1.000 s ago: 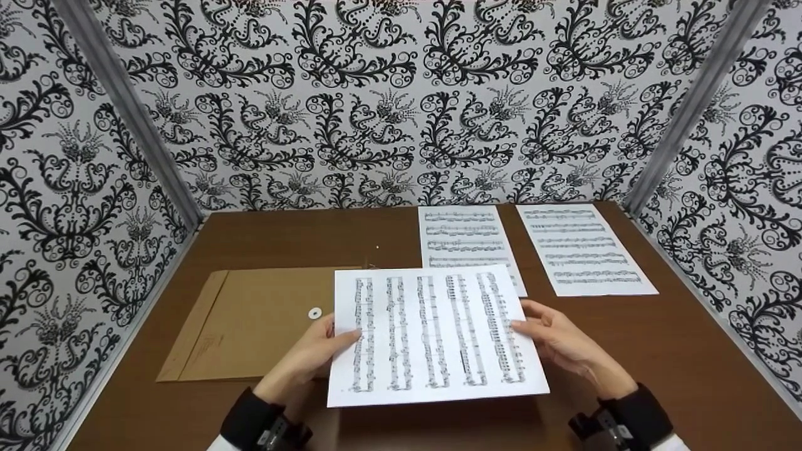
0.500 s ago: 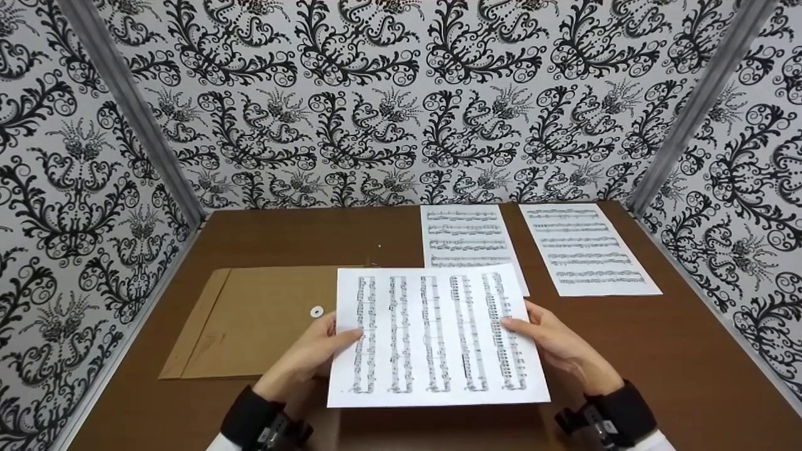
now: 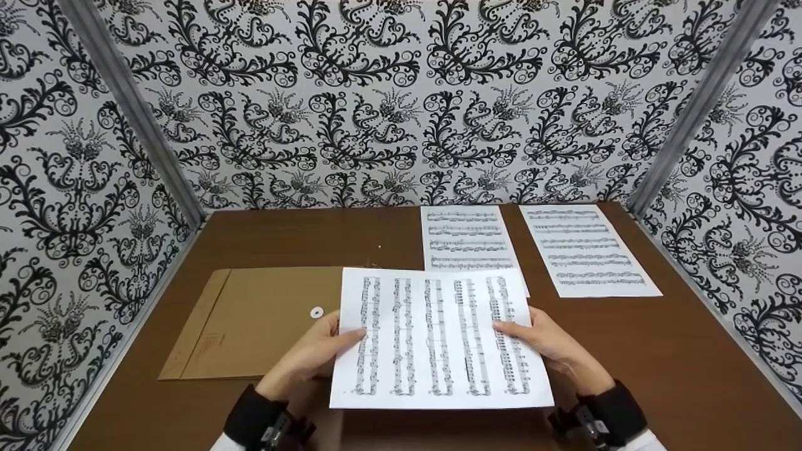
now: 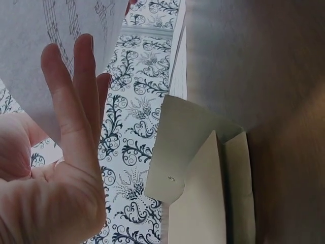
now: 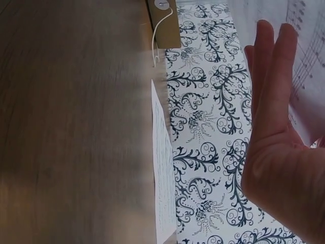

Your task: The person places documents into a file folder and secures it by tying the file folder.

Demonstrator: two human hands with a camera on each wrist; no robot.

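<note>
A white page of sheet music (image 3: 438,351), turned sideways so its staves run up and down, is held above the table near the front. My left hand (image 3: 322,344) pinches its left edge, thumb on the printed face and fingers behind. At the opposite edge my right hand (image 3: 554,341) pinches it the same way, its thumb resting on the last stave. Both wrist views show the fingers lying long against the page's back, in the left wrist view beneath the paper (image 4: 30,61) and in the right wrist view beside it (image 5: 310,76).
A brown envelope (image 3: 263,319) with a round white button (image 3: 316,312) lies left, partly behind the page; its flap (image 4: 170,152) stands open in the left wrist view. Two music sheets lie at the back right, one nearer the middle (image 3: 467,235), another (image 3: 586,250) beside it. Patterned walls enclose the table.
My right hand has slid slightly left along with its thumb, farther onto the page. The page has shifted a little to the right. My left hand has barely moved.
</note>
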